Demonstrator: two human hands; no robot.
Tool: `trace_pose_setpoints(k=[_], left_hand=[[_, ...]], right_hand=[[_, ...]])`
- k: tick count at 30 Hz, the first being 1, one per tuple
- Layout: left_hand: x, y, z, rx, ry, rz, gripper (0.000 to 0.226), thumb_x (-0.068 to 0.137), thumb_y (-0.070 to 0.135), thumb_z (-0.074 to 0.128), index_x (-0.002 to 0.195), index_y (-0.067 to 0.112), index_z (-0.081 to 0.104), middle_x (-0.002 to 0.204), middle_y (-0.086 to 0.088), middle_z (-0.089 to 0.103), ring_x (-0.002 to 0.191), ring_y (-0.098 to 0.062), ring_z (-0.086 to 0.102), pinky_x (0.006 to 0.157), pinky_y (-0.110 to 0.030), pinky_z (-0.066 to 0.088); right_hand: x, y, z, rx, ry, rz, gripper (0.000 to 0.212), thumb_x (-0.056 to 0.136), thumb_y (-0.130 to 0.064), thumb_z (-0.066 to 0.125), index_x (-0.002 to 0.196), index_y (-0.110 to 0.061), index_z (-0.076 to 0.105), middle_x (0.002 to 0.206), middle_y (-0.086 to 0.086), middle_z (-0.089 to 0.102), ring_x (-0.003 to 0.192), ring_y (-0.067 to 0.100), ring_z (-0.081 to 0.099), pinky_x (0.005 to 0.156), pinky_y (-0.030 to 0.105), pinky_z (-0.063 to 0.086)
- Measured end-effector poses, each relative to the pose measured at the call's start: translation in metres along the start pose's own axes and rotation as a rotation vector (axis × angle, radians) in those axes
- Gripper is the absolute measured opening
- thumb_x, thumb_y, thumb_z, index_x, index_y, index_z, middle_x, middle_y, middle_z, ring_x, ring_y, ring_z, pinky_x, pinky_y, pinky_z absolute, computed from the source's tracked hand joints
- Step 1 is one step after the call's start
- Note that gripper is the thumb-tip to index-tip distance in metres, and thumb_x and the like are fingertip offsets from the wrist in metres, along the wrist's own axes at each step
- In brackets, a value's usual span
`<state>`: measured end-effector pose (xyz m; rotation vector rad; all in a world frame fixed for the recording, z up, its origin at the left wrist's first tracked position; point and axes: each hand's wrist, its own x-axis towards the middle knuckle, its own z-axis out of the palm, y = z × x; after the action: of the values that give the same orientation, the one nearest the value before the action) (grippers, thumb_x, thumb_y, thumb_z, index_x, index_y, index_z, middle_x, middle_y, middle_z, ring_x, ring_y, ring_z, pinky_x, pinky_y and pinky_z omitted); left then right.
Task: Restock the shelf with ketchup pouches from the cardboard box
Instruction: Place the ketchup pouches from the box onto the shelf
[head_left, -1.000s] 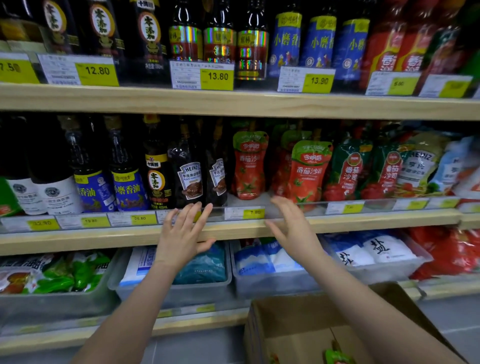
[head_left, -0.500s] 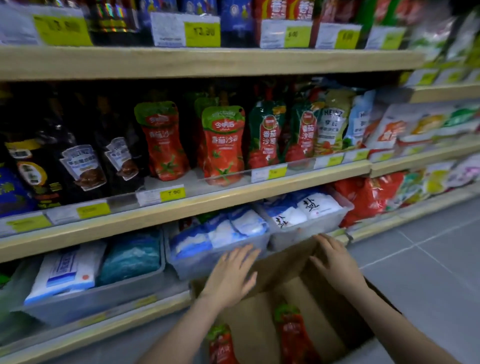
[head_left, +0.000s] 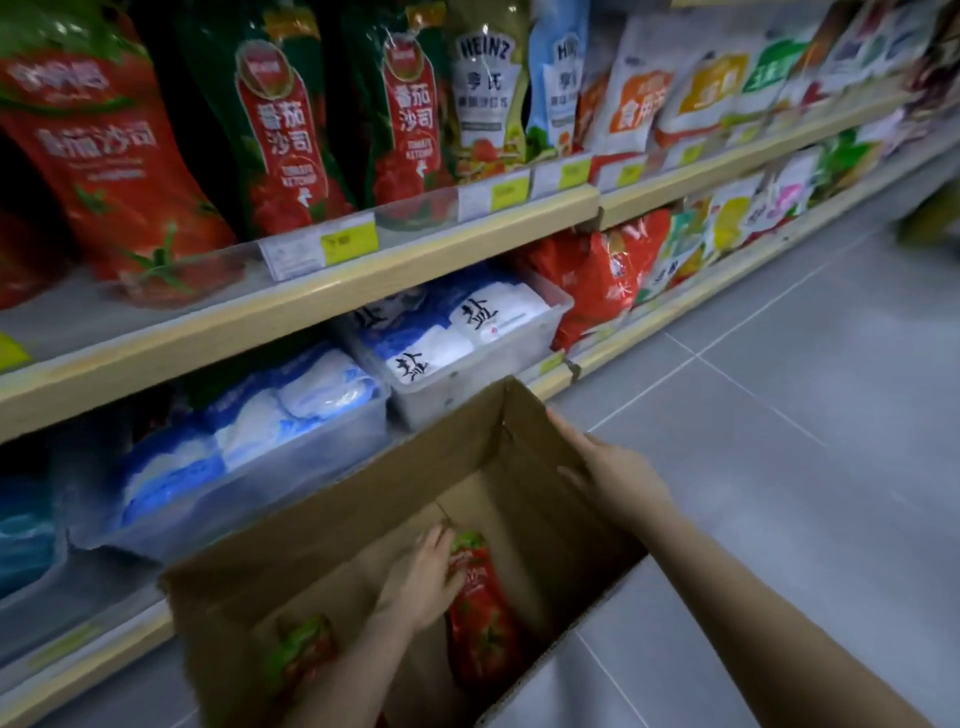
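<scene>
Grey floor tiles (head_left: 810, 395) are filling the right of the view, with the cardboard box (head_left: 363, 499) standing open on them against the shelving. Half a second ago both hands were hovering at the box's far rim; now the left hand (head_left: 423, 577) is reaching deep inside, its grip lying with fingers (head_left: 439, 543) spread against the green top of a red ketchup pouch (head_left: 480, 613) on the box bottom. Whether the fingers are curling round the pouch cannot be told, as the frame is blurred there. The right hand (head_left: 613, 473) is resting on the upright right flap (head_left: 524, 415), its grip flat and wide, fingers lying along the cardboard edge. A second pouch (head_left: 304, 649) is lying in the near left corner of the box, partly behind the left forearm.

Outward, the view is sitting lower and closer than before. Clear bins (head_left: 467, 384) of white and blue salt bags are sitting on the lowest shelf just behind the box. Above them, on the middle shelf (head_left: 415, 254), ketchup pouches (head_left: 119, 171) are standing upright behind yellow price tags (head_left: 348, 241), with Heinz pouches (head_left: 483, 93) beside them to the right.
</scene>
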<state>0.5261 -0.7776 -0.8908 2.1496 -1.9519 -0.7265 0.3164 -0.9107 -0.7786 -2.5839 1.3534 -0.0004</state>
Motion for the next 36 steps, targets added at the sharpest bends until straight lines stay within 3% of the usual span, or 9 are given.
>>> trace_pose_setpoints(k=[4, 8, 10, 12, 17, 21, 28, 33, 36], left_hand=[[0.011, -0.014, 0.030, 0.024, -0.109, -0.148, 0.083, 0.083, 0.064, 0.043, 0.145, 0.013, 0.022, 0.147, -0.007, 0.031, 0.134, -0.022, 0.029, 0.109, -0.034, 0.031], [0.017, -0.021, 0.041, -0.095, -0.120, -0.208, 0.144, 0.032, 0.101, 0.010, 0.142, 0.009, 0.030, 0.136, -0.010, 0.037, 0.126, -0.026, 0.035, 0.105, -0.034, 0.031], [0.022, -0.026, 0.046, -0.277, -0.069, -0.286, 0.124, 0.041, 0.089, 0.052, 0.136, 0.008, 0.041, 0.128, -0.012, 0.042, 0.122, -0.028, 0.038, 0.103, -0.033, 0.032], [0.028, -0.030, 0.050, -0.433, -0.048, -0.358, 0.087, 0.056, 0.048, 0.083, 0.125, 0.006, 0.052, 0.121, -0.013, 0.047, 0.117, -0.029, 0.044, 0.098, -0.032, 0.037], [0.033, -0.023, 0.051, -0.976, 0.012, -0.527, 0.053, 0.066, 0.006, 0.081, 0.109, 0.003, 0.049, 0.104, -0.021, 0.061, 0.086, -0.030, 0.061, 0.070, -0.032, 0.050], [0.030, -0.011, 0.041, -1.188, 0.081, -0.558, 0.013, 0.085, 0.013, 0.064, 0.088, 0.017, 0.051, 0.095, -0.018, 0.065, 0.078, -0.030, 0.063, 0.080, -0.049, 0.052], [0.020, 0.016, -0.028, -1.127, 0.159, -0.369, 0.012, 0.090, 0.021, 0.056, 0.081, 0.013, 0.057, 0.085, -0.004, 0.066, 0.075, -0.017, 0.062, 0.059, -0.027, 0.048], [0.001, 0.023, -0.092, -1.064, 0.222, -0.227, 0.008, 0.090, 0.024, 0.056, 0.088, 0.017, 0.059, 0.094, -0.004, 0.068, 0.085, -0.017, 0.065, 0.063, -0.024, 0.050], [-0.012, 0.030, -0.128, -1.108, 0.251, -0.188, 0.011, 0.090, 0.024, 0.056, 0.094, 0.014, 0.059, 0.097, -0.006, 0.067, 0.089, -0.020, 0.065, 0.068, -0.028, 0.054]], right_hand=[[0.000, 0.003, 0.003, 0.003, 0.022, 0.010, 0.070, 0.095, -0.037, 0.042, 0.141, -0.047, -0.008, 0.122, 0.008, 0.059, 0.095, 0.028, 0.063, 0.077, 0.040, 0.052], [0.000, 0.003, 0.009, -0.029, 0.045, 0.008, 0.071, 0.094, -0.039, 0.043, 0.140, -0.047, -0.010, 0.119, 0.007, 0.061, 0.091, 0.027, 0.064, 0.075, 0.042, 0.055], [0.001, 0.004, 0.011, -0.044, 0.049, 0.008, 0.071, 0.094, -0.040, 0.042, 0.141, -0.046, -0.011, 0.115, 0.007, 0.062, 0.088, 0.026, 0.065, 0.073, 0.040, 0.056], [0.001, 0.004, 0.013, -0.047, 0.053, 0.010, 0.072, 0.094, -0.041, 0.042, 0.140, -0.047, -0.014, 0.114, 0.007, 0.063, 0.086, 0.025, 0.065, 0.072, 0.040, 0.056], [0.002, 0.004, 0.016, -0.057, 0.062, 0.010, 0.074, 0.093, -0.041, 0.044, 0.141, -0.045, -0.014, 0.113, 0.006, 0.063, 0.087, 0.024, 0.065, 0.073, 0.038, 0.056], [0.002, 0.003, 0.020, -0.055, 0.051, 0.006, 0.077, 0.092, -0.043, 0.044, 0.138, -0.048, -0.017, 0.111, 0.007, 0.063, 0.086, 0.027, 0.066, 0.072, 0.042, 0.057], [-0.001, -0.001, 0.017, -0.012, 0.014, 0.007, 0.075, 0.092, -0.045, 0.043, 0.138, -0.049, -0.016, 0.113, 0.006, 0.062, 0.092, 0.023, 0.064, 0.076, 0.041, 0.056], [-0.003, -0.018, -0.008, 0.135, 0.094, 0.034, 0.061, 0.090, -0.045, 0.047, 0.143, -0.035, 0.021, 0.144, -0.001, 0.037, 0.131, 0.017, 0.035, 0.103, 0.037, 0.042], [-0.002, -0.053, -0.031, 0.393, 0.132, -0.037, 0.048, 0.089, -0.041, 0.052, 0.134, -0.027, 0.044, 0.138, -0.005, 0.047, 0.127, 0.013, 0.041, 0.107, 0.035, 0.038]])
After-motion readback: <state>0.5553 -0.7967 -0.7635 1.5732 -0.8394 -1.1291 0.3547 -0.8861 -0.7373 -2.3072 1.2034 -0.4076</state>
